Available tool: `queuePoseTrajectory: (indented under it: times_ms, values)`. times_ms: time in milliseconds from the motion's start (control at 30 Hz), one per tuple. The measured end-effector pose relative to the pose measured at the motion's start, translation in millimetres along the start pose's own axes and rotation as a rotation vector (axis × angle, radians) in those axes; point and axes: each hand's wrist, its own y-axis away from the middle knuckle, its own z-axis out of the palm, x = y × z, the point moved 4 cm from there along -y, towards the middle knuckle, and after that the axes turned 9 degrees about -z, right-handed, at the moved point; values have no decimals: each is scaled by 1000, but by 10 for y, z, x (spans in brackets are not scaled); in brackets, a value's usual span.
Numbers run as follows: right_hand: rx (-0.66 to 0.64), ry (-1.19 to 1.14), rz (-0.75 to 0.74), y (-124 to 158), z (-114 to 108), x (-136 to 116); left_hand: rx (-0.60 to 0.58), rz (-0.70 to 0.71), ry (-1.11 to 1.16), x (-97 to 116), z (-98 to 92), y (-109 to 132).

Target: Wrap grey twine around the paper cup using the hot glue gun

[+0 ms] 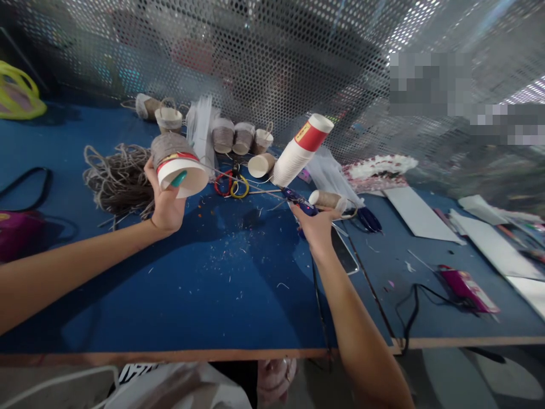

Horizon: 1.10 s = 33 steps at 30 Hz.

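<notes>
My left hand is closed round a paper cup half wrapped in grey twine, held tilted above the blue table, its open mouth toward me. My right hand grips a blue glue gun whose nozzle points left toward the cup; its black cord runs down along my forearm. A thin twine strand stretches from the cup toward the gun. A tilted stack of paper cups with a red-banded top cup lies just behind my right hand.
A heap of loose twine lies left of the cup. Several twine-wrapped cups stand at the back by the perforated metal screen. Scissors, a phone, white sheets and a magenta tool lie around.
</notes>
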Motion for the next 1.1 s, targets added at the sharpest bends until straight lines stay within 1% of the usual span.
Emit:
queuePoseTrajectory:
  times_ms: [67, 167, 233, 300, 367, 400, 467, 533, 567, 633, 700, 767, 833, 967, 1100]
  values:
    - [32, 55, -47, -10, -23, 5, -18, -1, -9, -43, -34, -40]
    - [111, 132, -168, -27, -65, -10, -1, 70, 36, -59, -100, -87]
    - [153, 152, -224, -28, -77, -22, -28, 95, 36, -54, -108, -70]
    - [174, 136, -261, -13, -73, -39, -137, 82, -15, -39, -54, -5]
    - [162, 91, -315, 24, -49, -74, -286, 29, -105, -26, 44, 89]
    - [152, 72, -352, 55, -33, -98, -334, 14, -124, -11, 86, 132]
    - [142, 45, -441, 139, -1, -153, -482, -61, -178, -9, 186, 204]
    - [147, 9, -550, 252, 26, -216, -558, -108, -212, -9, 239, 231]
    - [142, -25, -607, 314, 40, -248, -566, -120, -226, -10, 246, 228]
    - [100, -109, -712, 436, 72, -308, -535, -128, -253, -11, 233, 204]
    - [38, -182, -792, 539, 101, -353, -515, -136, -276, -10, 219, 184]
    - [-10, -220, -855, 618, 119, -381, -526, -133, -289, 3, 222, 175]
    - [-34, -220, -898, 671, 124, -393, -547, -121, -297, 26, 237, 173]
    - [-57, -200, -919, 724, 119, -396, -562, -101, -317, 67, 257, 169]
    - [-54, -198, -966, 747, 108, -418, -574, -121, -324, 76, 261, 174]
